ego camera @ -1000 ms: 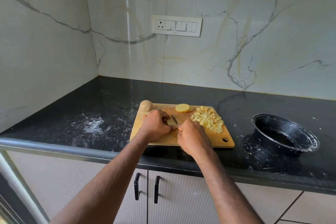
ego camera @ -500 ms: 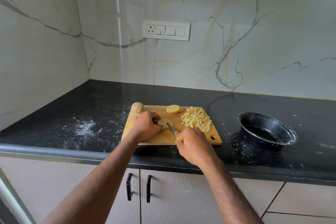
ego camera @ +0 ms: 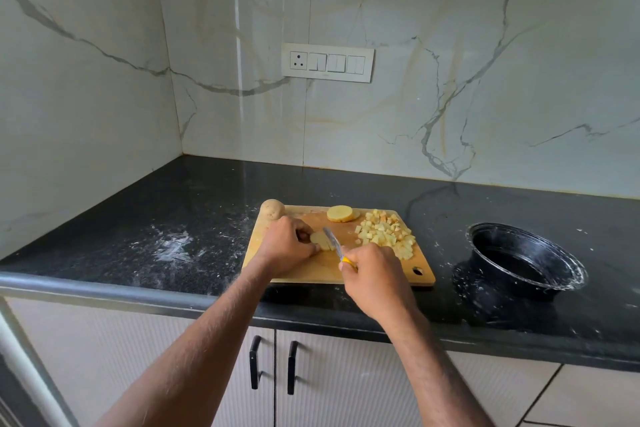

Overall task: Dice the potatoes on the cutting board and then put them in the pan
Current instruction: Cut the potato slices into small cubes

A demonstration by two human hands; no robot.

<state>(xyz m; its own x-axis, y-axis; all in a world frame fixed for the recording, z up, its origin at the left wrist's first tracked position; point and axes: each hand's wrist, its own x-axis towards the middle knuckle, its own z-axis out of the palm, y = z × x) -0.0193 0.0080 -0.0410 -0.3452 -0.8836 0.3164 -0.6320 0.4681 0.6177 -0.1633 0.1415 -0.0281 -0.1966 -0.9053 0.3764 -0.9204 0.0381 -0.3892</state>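
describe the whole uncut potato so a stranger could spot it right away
Start at the wooden cutting board on the black counter. Go to its far left corner: the whole potato sits there. Unlike the pale yellow slices and cubes nearby, it is brown-skinned, rounded and uncut.

A dark, speckled stone desk [ego camera: 207, 211] runs into a wall corner, smeared with white powder on its left part and around the right side. A wooden cutting board [ego camera: 311, 270] lies near the front edge. A black pan [ego camera: 519, 274] sits to its right, apart.
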